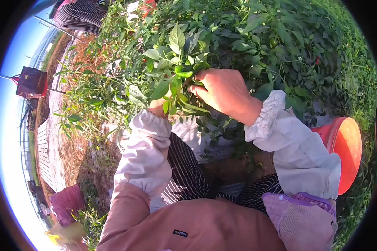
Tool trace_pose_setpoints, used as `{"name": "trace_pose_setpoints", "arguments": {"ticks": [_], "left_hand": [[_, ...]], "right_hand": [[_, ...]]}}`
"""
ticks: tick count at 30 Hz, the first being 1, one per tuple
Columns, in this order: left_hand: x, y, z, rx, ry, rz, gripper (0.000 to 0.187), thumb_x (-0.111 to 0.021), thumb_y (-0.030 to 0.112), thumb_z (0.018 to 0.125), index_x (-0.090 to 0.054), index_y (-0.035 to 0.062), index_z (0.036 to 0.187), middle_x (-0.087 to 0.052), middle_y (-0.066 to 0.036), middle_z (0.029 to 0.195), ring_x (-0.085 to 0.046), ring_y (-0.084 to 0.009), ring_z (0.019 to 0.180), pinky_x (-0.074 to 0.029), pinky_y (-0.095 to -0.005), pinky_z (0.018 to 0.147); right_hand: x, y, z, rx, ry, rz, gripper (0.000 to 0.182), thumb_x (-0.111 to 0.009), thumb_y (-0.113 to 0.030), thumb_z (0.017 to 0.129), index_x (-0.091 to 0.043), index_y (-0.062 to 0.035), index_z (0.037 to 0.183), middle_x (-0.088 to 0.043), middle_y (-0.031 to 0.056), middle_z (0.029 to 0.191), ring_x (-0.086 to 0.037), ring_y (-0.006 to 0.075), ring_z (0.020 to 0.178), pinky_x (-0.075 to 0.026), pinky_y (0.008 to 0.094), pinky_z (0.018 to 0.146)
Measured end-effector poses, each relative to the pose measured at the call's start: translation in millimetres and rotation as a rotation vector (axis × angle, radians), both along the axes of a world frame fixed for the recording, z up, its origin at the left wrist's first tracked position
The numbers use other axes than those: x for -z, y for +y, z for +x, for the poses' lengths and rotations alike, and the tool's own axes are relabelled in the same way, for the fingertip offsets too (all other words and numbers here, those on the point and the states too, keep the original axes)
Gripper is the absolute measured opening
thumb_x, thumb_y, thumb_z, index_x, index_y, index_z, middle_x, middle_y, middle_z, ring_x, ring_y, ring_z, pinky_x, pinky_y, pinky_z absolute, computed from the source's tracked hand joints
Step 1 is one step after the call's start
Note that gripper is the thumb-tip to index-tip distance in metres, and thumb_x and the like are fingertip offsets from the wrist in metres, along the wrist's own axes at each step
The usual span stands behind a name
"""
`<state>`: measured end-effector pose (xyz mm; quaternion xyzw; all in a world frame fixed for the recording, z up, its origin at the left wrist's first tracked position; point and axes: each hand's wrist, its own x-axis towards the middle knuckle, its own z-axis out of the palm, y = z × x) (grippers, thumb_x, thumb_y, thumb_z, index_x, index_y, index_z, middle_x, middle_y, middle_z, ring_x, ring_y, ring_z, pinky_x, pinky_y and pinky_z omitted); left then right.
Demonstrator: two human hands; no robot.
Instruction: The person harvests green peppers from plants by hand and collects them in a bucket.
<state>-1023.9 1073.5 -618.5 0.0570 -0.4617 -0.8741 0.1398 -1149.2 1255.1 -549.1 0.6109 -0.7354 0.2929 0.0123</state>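
A leafy pepper plant [176, 39] stands in front of me, with a shiny green pepper [183, 72] among its leaves. My right hand [226, 91] reaches into the foliage just right of that pepper. Its thumb and fingers are closed together among the stems, and leaves cover whatever lies between the fingertips. On the other side of the same stems is my left hand [159, 105], largely covered by leaves, so its fingers do not show. White sleeve covers reach to both wrists.
An orange-red bucket [348, 154] lies tilted beside my right arm. Dense pepper plants spread ahead and right, with a small red pepper [318, 61]. Another person's striped clothing [79, 16] shows upper left. A dark box [32, 82] and a purple sack [67, 204] are at left.
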Motion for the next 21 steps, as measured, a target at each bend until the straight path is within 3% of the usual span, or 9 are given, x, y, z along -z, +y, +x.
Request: {"name": "trace_pose_setpoints", "arguments": {"ticks": [1, 3, 7, 9, 15, 17, 18, 20, 21], "left_hand": [[0, 0, 0, 0.003, -0.009, -0.018, 0.051, -0.055, 0.022, 0.092, -0.035, 0.0055, 0.136, -0.050, -0.010, 0.125, -0.052, -0.0226, 0.114, -0.045, -0.0341, 0.095], [0, 2, 5, 0.000, -0.029, -0.039, 0.050, -0.054, 0.022, 0.093, -0.035, 0.0055, 0.135, -0.051, -0.010, 0.125, -0.052, -0.0224, 0.113, -0.045, -0.0340, 0.095], [5, -7, 23, -0.050, -0.034, -0.039, 0.048, -0.053, 0.023, 0.093, -0.036, 0.0054, 0.134, -0.051, -0.009, 0.123, -0.052, -0.0220, 0.112, -0.045, -0.0339, 0.094], [7, -15, 33, -0.079, -0.030, -0.029, 0.047, -0.052, 0.023, 0.093, -0.037, 0.0054, 0.134, -0.052, -0.009, 0.123, -0.053, -0.0218, 0.112, -0.045, -0.0338, 0.093], [24, -28, 45, -0.079, -0.040, 0.123, 0.044, -0.051, 0.023, 0.094, -0.038, 0.0053, 0.132, -0.053, -0.009, 0.120, -0.053, -0.0213, 0.110, -0.046, -0.0336, 0.092], [49, -34, 42, 0.033, 0.021, 0.510, 0.043, -0.050, 0.023, 0.095, -0.039, 0.0053, 0.132, -0.053, -0.009, 0.120, -0.054, -0.0211, 0.110, -0.046, -0.0335, 0.092], [66, -40, 40, 0.118, 0.105, 0.957, 0.042, -0.050, 0.024, 0.095, -0.039, 0.0053, 0.132, -0.054, -0.009, 0.119, -0.054, -0.0210, 0.109, -0.046, -0.0335, 0.092], [103, -46, 33, 0.261, 0.300, 2.356, 0.042, -0.049, 0.024, 0.095, -0.040, 0.0052, 0.131, -0.054, -0.009, 0.119, -0.054, -0.0208, 0.109, -0.046, -0.0334, 0.092], [110, -42, 29, 0.263, 0.298, 2.492, 0.041, -0.049, 0.024, 0.095, -0.040, 0.0052, 0.131, -0.054, -0.009, 0.118, -0.054, -0.0208, 0.109, -0.046, -0.0334, 0.091]], "right_hand": [[-1, -1, 0, 0.003, 0.003, -0.003, 0.026, -0.062, -0.030, 0.082, -0.064, -0.0041, 0.076, -0.061, 0.0116, 0.067, -0.061, 0.0266, 0.062, -0.047, 0.0390, 0.057], [-6, -2, 2, -0.209, -0.914, 0.114, 0.028, -0.058, -0.027, 0.084, -0.064, -0.0001, 0.079, -0.058, 0.0106, 0.061, -0.057, 0.0209, 0.053, -0.045, 0.0367, 0.053], [-35, 14, -14, -0.223, -1.703, 0.312, 0.026, -0.055, -0.021, 0.085, -0.067, 0.0027, 0.088, -0.059, 0.0069, 0.066, -0.044, 0.0098, 0.044, -0.033, 0.0232, 0.040], [-37, 16, -35, -0.094, -1.677, 0.273, 0.034, -0.047, -0.019, 0.086, -0.063, 0.0056, 0.104, -0.052, 0.0038, 0.062, -0.037, 0.0073, 0.042, -0.030, 0.0197, 0.036], [-22, 22, -68, -0.058, -1.641, 0.350, 0.031, -0.050, -0.015, 0.083, -0.060, 0.0024, 0.107, -0.050, 0.0042, 0.058, -0.041, 0.0082, 0.043, -0.029, 0.0220, 0.033], [-27, 20, -69, -0.082, -1.511, 0.312, 0.024, -0.054, -0.019, 0.083, -0.064, -0.0007, 0.097, -0.052, 0.0045, 0.057, -0.043, 0.0081, 0.043, -0.029, 0.0221, 0.035], [-31, 14, -68, -0.107, -1.233, 0.270, 0.023, -0.056, -0.021, 0.084, -0.065, -0.0014, 0.091, -0.054, 0.0047, 0.058, -0.044, 0.0080, 0.043, -0.030, 0.0227, 0.036], [-48, 5, -53, -0.042, -0.893, 0.276, 0.028, -0.058, -0.027, 0.084, -0.067, -0.0012, 0.077, -0.058, 0.0046, 0.061, -0.045, 0.0080, 0.044, -0.032, 0.0246, 0.040], [-53, 1, -47, -0.070, -0.806, 0.325, 0.027, -0.057, -0.025, 0.082, -0.067, 0.0004, 0.079, -0.058, 0.0050, 0.060, -0.046, 0.0088, 0.046, -0.032, 0.0258, 0.040]]}}
